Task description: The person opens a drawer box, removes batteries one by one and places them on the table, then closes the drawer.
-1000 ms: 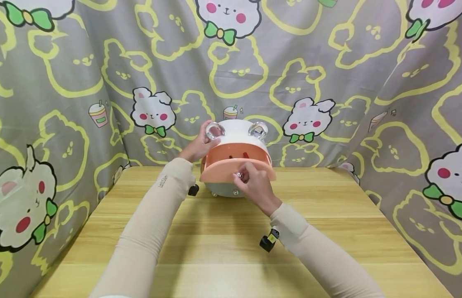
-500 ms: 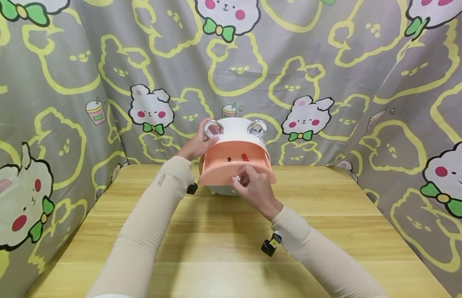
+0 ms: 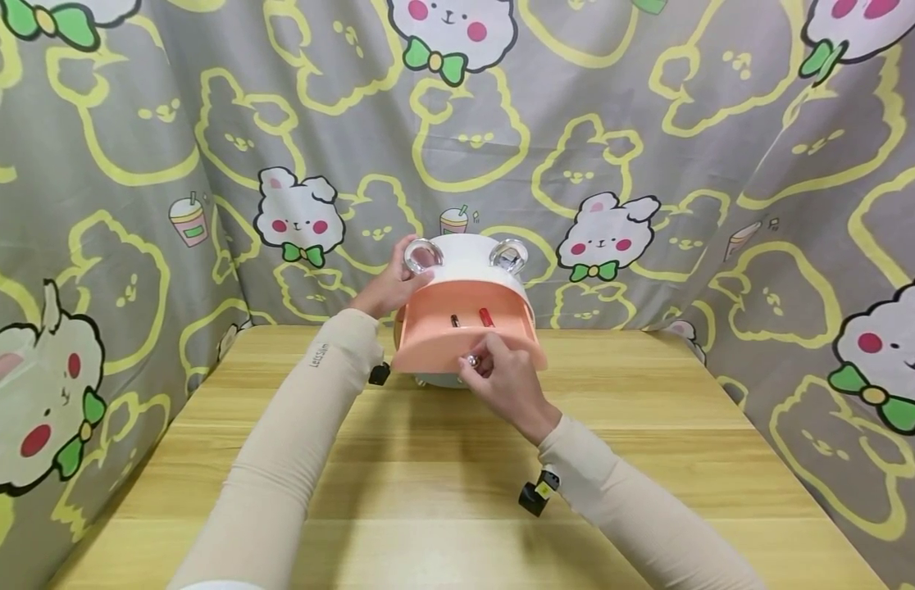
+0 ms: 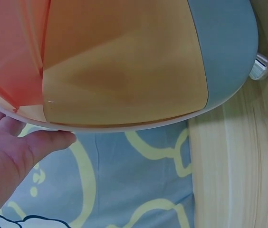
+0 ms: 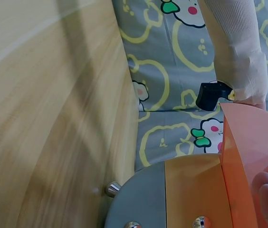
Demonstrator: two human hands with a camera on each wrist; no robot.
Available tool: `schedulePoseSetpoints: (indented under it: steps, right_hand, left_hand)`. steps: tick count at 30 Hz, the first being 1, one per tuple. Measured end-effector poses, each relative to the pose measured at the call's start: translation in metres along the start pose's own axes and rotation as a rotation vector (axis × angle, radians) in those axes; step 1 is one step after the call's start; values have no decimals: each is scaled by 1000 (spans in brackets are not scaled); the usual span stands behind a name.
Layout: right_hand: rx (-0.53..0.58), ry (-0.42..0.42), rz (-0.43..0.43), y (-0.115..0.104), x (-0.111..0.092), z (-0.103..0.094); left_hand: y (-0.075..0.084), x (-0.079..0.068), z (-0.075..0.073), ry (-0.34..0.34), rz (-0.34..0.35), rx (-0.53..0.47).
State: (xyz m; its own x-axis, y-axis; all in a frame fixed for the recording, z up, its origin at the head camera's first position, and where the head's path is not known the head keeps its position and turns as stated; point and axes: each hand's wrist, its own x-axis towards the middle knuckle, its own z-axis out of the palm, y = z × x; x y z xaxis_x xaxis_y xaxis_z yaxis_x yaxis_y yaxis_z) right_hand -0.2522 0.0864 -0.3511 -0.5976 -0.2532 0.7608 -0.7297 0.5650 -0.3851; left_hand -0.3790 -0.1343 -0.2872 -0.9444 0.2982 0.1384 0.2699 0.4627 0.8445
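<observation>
A rounded desktop drawer organizer point(image 3: 472, 256) with a white shell and clear ring-shaped ears stands at the table's far side. Its coral top drawer point(image 3: 428, 354) is pulled out. Inside lie a small red stick-like item point(image 3: 486, 316) and a small dark one point(image 3: 455, 320), too small to identify. My right hand point(image 3: 505, 377) pinches the silver knob point(image 3: 472, 360) on that drawer's front. My left hand point(image 3: 389, 284) rests against the shell's left side by the ear, its thumb extended along the edge in the left wrist view; some fingers are hidden behind the shell.
Below the open drawer sit a tan drawer point(image 5: 191, 190) and a grey drawer point(image 5: 138, 199), both closed, with silver knobs. Short silver feet point(image 4: 260, 66) hold the organizer off the wooden table point(image 3: 443, 492). A patterned grey curtain point(image 3: 635, 147) encloses the back and sides.
The coral drawer has come farther out toward me, with my right hand on its knob. More of the red and dark items now shows. My left hand stays on the shell.
</observation>
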Motion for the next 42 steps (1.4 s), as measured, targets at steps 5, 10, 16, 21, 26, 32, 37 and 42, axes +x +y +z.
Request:
schedulePoseSetpoints:
  steps: [5, 10, 16, 21, 26, 32, 37, 42]
  right_hand:
    - [9, 7, -9, -2, -3, 0]
    - [4, 0, -21, -2, -5, 0]
    - [8, -3, -33, -1, -5, 0]
    - [-1, -11, -54, 0, -5, 0]
    - [-2, -20, -49, -1, -5, -2]
    - [-2, -23, -62, -1, -7, -2]
    - [-1, -20, -81, -1, -7, -3]
    - [-18, -23, -84, -2, -6, -5]
  left_hand:
    - [-1, 1, 1, -8, 8, -27]
    - [-2, 2, 1, -4, 7, -35]
    - [-2, 2, 2, -2, 7, -47]
    - [-1, 1, 1, -5, 3, -47]
    - [4, -2, 1, -7, -11, -35]
    - [-2, 0, 2, 13, -9, -20]
    - [-3, 0, 2, 1, -3, -39]
    - [-3, 0, 2, 3, 5, -38]
